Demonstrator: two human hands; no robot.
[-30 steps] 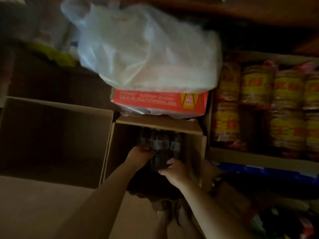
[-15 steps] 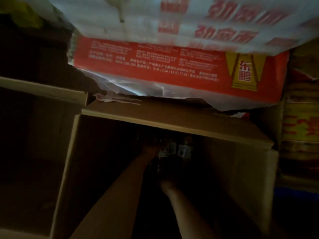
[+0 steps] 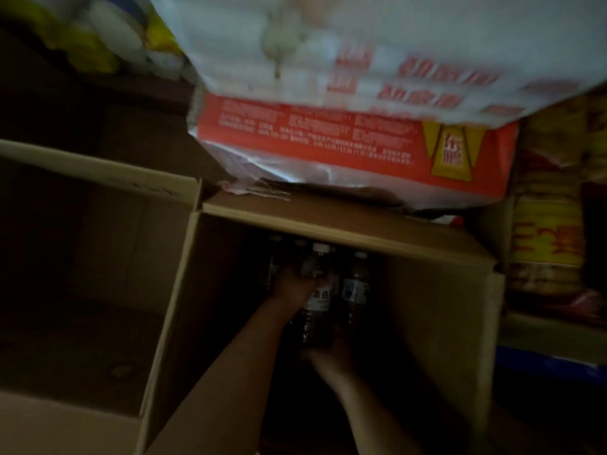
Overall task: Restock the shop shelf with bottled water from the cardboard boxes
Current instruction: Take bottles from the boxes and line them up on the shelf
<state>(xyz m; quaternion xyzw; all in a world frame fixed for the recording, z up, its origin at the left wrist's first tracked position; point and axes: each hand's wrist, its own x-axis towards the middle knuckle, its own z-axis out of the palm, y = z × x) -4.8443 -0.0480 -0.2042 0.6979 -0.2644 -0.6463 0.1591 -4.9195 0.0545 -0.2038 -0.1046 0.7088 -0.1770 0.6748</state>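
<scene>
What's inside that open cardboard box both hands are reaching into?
The cardboard box holds water bottles with white caps, standing at its far side. The left hand and right hand hold one bottle. The box's bottom is too dark to see.

I can read very little here. The red carton carries rows of small white print, too blurred to make out, and a yellow emblem with red characters I cannot resolve. The white bag shows smeared red characters. The held bottle's label is illegible.
</scene>
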